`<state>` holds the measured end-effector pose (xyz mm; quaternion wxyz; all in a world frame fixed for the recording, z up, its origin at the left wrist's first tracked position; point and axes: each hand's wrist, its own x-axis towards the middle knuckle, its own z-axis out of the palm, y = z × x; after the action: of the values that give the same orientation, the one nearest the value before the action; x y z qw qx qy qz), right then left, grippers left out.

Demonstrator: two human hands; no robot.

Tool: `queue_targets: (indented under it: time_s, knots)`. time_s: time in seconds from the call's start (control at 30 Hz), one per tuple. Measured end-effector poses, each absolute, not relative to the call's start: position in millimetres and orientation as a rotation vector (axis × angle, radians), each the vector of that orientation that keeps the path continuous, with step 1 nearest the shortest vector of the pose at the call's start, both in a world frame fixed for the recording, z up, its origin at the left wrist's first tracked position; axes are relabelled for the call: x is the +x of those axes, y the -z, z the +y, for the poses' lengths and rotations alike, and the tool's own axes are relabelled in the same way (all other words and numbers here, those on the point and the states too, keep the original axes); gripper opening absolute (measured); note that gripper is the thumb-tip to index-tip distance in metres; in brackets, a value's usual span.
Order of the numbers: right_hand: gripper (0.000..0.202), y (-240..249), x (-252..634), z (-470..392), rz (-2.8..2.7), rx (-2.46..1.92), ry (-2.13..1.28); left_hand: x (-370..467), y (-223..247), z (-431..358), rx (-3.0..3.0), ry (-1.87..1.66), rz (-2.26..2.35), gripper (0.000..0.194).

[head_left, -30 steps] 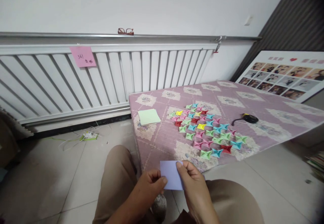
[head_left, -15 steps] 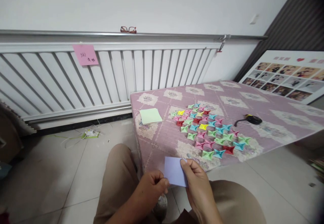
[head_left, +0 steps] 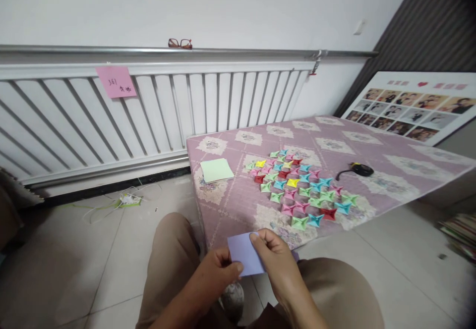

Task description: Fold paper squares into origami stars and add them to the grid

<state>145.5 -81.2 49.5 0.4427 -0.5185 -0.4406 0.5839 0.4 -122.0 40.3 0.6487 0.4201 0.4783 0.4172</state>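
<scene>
A purple sheet of paper (head_left: 245, 254) is held between my two hands, just past the near edge of the table. My left hand (head_left: 222, 264) pinches its lower left side, thumb on top. On the upper right part, my right hand (head_left: 275, 254) grips it with the thumb pressed flat; its other fingers are partly hidden behind. Ahead on the table stand several small folded paper shapes (head_left: 292, 183) in green, blue, pink, red and yellow, set out in slanting rows. To their left lies a stack of square paper (head_left: 216, 170), pale green on top.
A floral pink cloth covers the table (head_left: 238, 207). A black corded object (head_left: 361, 169) lies on its right part. Behind are a white radiator (head_left: 208, 101) with a pink note (head_left: 116, 82) and glasses (head_left: 180, 43) above. A power strip (head_left: 130, 199) sits on the floor.
The view has turned slightly to the right, so everything sits further left. My left thumb now lies over the purple paper's lower left corner, and a bit of purple shows beyond my right hand.
</scene>
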Motion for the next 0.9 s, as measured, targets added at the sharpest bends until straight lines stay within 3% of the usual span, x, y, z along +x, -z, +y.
queue_targets:
  time_s: [0.13, 0.3, 0.43, 0.9]
  knots:
    - [0.036, -57, 146, -82, -1.033, -1.222, -1.504, 0, -24, -123, 0.875, -1.013, 1.065, 0.036]
    - [0.050, -53, 149, -89, -0.936, -1.140, -1.467, 4, -18, -122, 0.530, -1.187, 0.966, 0.043]
    - [0.039, -45, 137, -98, -1.076, -1.044, -1.530, 10, -27, -119, 0.314, -1.236, 0.912, 0.051]
    - [0.036, -36, 123, -102, -1.144, -1.197, -1.399, 16, -7, -119, 0.452, -1.298, 1.024, 0.049]
